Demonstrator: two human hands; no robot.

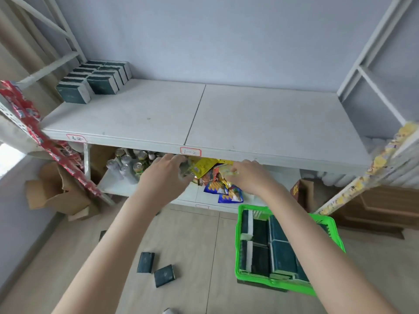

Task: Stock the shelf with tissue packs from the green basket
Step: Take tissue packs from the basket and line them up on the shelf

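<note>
Left hand and right hand are reached among snack packets, up-left of the green basket. The hands' grip cannot be told because of blur. Tissue packs are seen filling the basket. Judged step: between packs. Next, one is to be grasped there and raised to the shelf above.

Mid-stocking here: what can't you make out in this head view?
Left hand, head view: fingers motion-blurred under the white shelf board; grip unclear.
Right hand: blurred against colourful snack packets.
Green plastic basket: right forearm hides some dark tissue packs.
Red-bordered shelf label: writing too small.
</note>
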